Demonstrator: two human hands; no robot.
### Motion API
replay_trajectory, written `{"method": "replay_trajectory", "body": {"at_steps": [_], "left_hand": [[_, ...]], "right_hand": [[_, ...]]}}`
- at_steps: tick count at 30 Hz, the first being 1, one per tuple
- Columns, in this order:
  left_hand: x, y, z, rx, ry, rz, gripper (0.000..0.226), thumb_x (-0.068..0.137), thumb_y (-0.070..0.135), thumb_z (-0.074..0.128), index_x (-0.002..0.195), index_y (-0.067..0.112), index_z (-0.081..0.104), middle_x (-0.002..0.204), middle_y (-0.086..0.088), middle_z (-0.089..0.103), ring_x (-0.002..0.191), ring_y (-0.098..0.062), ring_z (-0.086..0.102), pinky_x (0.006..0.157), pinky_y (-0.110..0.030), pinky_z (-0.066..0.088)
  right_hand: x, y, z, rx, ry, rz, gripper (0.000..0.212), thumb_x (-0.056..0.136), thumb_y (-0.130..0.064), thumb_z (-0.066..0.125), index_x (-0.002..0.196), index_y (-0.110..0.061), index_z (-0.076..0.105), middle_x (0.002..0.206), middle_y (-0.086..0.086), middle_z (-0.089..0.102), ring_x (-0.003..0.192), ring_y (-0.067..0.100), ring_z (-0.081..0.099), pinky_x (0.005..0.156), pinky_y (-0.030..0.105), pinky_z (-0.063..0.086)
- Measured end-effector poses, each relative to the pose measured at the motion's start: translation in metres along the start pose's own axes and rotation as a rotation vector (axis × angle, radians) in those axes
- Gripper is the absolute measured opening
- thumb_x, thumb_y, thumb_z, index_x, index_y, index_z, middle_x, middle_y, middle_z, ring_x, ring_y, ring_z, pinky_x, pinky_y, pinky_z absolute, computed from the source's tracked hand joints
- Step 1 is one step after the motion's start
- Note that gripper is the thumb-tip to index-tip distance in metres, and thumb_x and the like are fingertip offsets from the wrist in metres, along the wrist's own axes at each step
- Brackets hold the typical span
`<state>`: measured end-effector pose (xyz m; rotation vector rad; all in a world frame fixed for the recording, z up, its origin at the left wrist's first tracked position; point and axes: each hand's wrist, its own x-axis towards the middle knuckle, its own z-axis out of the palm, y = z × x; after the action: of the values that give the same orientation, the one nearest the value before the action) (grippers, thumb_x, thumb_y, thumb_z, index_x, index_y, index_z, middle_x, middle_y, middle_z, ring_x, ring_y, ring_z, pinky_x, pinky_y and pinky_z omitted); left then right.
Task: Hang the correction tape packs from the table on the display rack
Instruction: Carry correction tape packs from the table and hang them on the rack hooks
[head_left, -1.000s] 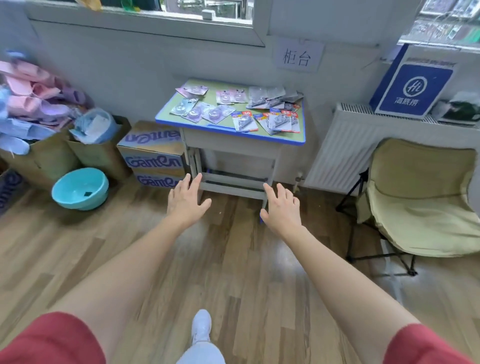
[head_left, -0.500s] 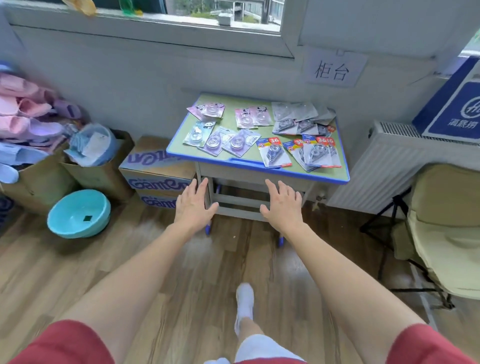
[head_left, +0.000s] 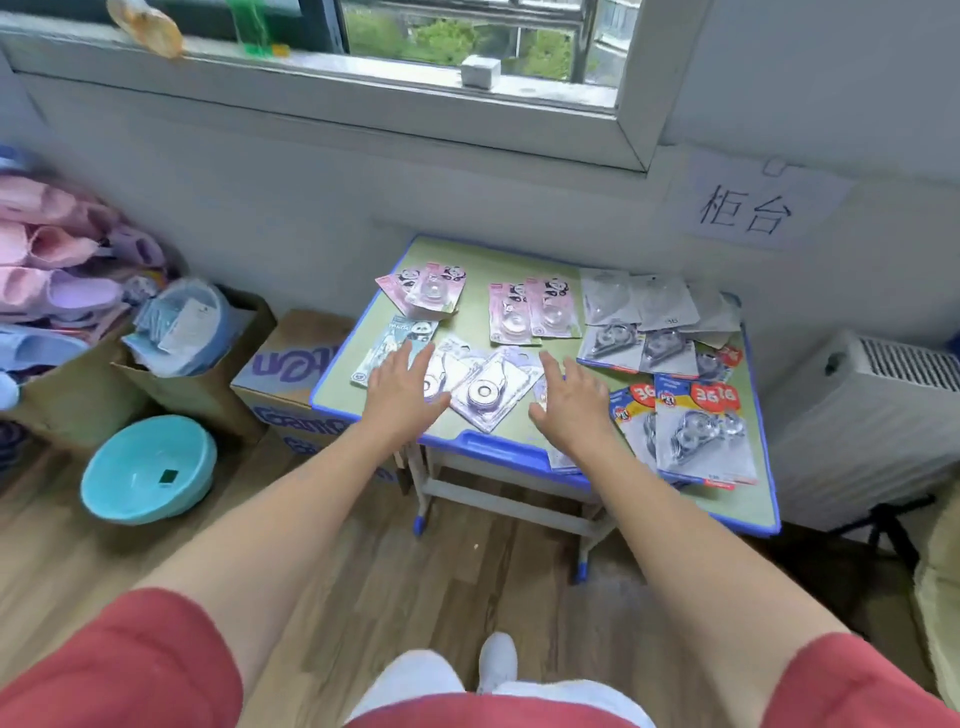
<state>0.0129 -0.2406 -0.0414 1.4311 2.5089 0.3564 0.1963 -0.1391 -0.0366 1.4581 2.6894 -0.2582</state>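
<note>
Left hand (head_left: 402, 395) and right hand (head_left: 569, 410) are hovering, fingers straight, seemingly just over the near purple packs (head_left: 485, 392); pinching one card's edge is looking best.

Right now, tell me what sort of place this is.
Likely a small shop's stock corner: correction tape packs laid on a table, piled slippers, a wall sign reading 柜台 (counter).

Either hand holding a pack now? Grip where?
Nothing held. The left hand and right hand are spread open above the purple carded correction tape packs on the green table.
</note>
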Motion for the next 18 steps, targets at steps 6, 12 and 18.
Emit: {"method": "replay_trajectory", "body": {"at_steps": [6, 12, 18], "left_hand": [[0.064, 0.008, 0.009, -0.027, -0.051, -0.020, 0.072, 0.093, 0.040, 0.053, 0.152, 0.020, 0.016, 0.159, -0.012, 0.007, 0.145, -0.029, 0.011, 0.116, -0.042, 0.012], [0.133, -0.004, 0.019, -0.090, -0.077, -0.064, 0.074, 0.091, 0.036, 0.057, 0.152, 0.022, 0.015, 0.159, -0.011, 0.001, 0.146, -0.030, 0.008, 0.116, -0.042, 0.013], [0.214, -0.015, 0.022, -0.098, -0.091, -0.070, 0.078, 0.090, 0.037, 0.058, 0.152, 0.022, 0.013, 0.159, -0.012, 0.003, 0.145, -0.032, 0.006, 0.118, -0.041, 0.009]], "right_hand": [[0.061, 0.001, 0.006, 0.052, -0.049, -0.014, 0.072, 0.095, -0.035, 0.047, 0.152, -0.018, 0.008, 0.148, 0.015, 0.029, 0.133, 0.033, 0.032, 0.108, 0.044, 0.026], [0.129, -0.004, 0.013, 0.107, -0.110, 0.028, 0.073, 0.095, -0.036, 0.049, 0.153, -0.020, 0.007, 0.154, 0.019, 0.018, 0.138, 0.033, 0.025, 0.111, 0.044, 0.022], [0.200, -0.013, 0.028, 0.142, -0.161, 0.090, 0.072, 0.096, -0.041, 0.047, 0.152, -0.021, 0.008, 0.156, 0.018, 0.015, 0.142, 0.035, 0.017, 0.114, 0.046, 0.015]]}}
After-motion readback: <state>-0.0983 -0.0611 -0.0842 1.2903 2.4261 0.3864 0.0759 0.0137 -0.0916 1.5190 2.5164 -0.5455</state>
